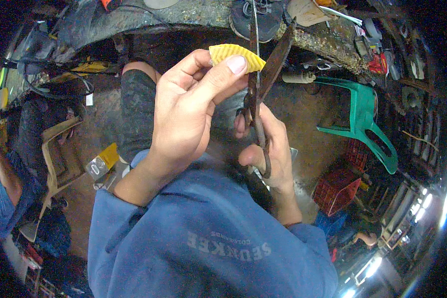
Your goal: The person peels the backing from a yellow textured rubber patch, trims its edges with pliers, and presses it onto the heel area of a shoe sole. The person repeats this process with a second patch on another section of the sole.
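Between the thumb and fingers of my left hand (188,104) is a yellow ribbed piece (228,51), curved along one edge; its material I cannot make out. A pair of large, dark, worn scissors (256,87) is in my right hand (275,149), with thumb and fingers at the handles. The scissor blades stand apart and point away from me. The right end of the yellow piece meets the blades near their pivot. Part of my right fingers is hidden behind the scissors.
A long rough bench (193,17) runs across the far side, with a dark shoe (256,20) on it. To the right are a green plastic chair (355,111) and a red crate (337,188). A yellow-grey package (103,161) lies left; another person's arm (5,169) shows at far left.
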Action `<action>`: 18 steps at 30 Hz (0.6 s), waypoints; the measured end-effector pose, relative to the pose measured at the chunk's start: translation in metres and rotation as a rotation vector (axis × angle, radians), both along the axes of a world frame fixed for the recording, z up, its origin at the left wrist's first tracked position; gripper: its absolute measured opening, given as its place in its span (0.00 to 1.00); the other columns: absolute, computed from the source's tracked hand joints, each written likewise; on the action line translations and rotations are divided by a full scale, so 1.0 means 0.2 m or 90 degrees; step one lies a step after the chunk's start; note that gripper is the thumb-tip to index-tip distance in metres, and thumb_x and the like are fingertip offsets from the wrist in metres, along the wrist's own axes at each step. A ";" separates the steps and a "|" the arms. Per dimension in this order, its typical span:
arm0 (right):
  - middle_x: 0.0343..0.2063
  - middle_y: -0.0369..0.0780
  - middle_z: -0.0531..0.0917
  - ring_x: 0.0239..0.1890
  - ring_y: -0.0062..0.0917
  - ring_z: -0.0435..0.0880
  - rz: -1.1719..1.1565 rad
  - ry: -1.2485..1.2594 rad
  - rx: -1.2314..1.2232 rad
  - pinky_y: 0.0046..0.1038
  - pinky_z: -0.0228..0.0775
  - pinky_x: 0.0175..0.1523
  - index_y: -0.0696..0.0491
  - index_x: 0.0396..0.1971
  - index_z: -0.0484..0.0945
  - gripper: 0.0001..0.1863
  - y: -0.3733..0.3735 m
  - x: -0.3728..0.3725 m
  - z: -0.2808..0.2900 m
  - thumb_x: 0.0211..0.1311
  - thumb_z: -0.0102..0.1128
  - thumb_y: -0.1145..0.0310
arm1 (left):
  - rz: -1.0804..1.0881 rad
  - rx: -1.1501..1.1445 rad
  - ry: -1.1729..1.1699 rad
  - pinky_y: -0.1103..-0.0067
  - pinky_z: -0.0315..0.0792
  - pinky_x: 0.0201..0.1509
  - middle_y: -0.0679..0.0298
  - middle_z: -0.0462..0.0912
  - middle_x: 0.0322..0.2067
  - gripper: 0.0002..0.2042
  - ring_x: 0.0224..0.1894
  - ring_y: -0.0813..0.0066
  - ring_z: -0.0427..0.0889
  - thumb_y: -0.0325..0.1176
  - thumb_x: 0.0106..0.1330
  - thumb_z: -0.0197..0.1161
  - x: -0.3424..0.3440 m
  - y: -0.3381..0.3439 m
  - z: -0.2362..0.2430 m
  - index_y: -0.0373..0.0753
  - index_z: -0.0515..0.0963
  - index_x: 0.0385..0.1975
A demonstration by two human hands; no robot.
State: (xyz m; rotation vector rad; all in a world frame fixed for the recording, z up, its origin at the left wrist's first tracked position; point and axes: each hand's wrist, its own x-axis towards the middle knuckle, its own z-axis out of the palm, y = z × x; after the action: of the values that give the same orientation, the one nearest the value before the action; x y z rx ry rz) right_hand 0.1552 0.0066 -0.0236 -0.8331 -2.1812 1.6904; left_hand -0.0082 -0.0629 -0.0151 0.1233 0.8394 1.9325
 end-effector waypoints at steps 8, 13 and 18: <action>0.26 0.38 0.80 0.29 0.27 0.79 -0.003 0.006 0.017 0.31 0.73 0.38 0.54 0.35 0.73 0.37 0.00 0.00 0.00 0.32 0.90 0.51 | 0.006 -0.023 0.035 0.77 0.82 0.54 0.55 0.87 0.44 0.08 0.46 0.71 0.88 0.28 0.72 0.67 0.00 -0.01 0.01 0.31 0.79 0.44; 0.25 0.38 0.80 0.28 0.27 0.79 -0.008 0.002 0.032 0.31 0.73 0.37 0.54 0.34 0.72 0.37 0.00 -0.01 0.02 0.31 0.90 0.51 | -0.005 -0.029 0.043 0.77 0.82 0.55 0.55 0.88 0.43 0.08 0.45 0.71 0.88 0.28 0.72 0.67 -0.01 -0.02 0.02 0.31 0.79 0.44; 0.24 0.38 0.79 0.27 0.27 0.79 -0.006 -0.001 0.042 0.30 0.73 0.36 0.54 0.32 0.71 0.36 0.00 -0.01 0.04 0.32 0.91 0.54 | 0.005 -0.035 0.049 0.76 0.82 0.55 0.56 0.87 0.43 0.08 0.45 0.72 0.88 0.27 0.71 0.67 -0.01 -0.02 0.02 0.31 0.80 0.44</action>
State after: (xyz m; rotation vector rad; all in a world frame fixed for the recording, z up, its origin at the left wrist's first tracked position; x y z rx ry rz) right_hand 0.1538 0.0056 -0.0164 -0.8265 -2.2187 1.6039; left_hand -0.0100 -0.0669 -0.0104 0.1624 0.9452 1.9204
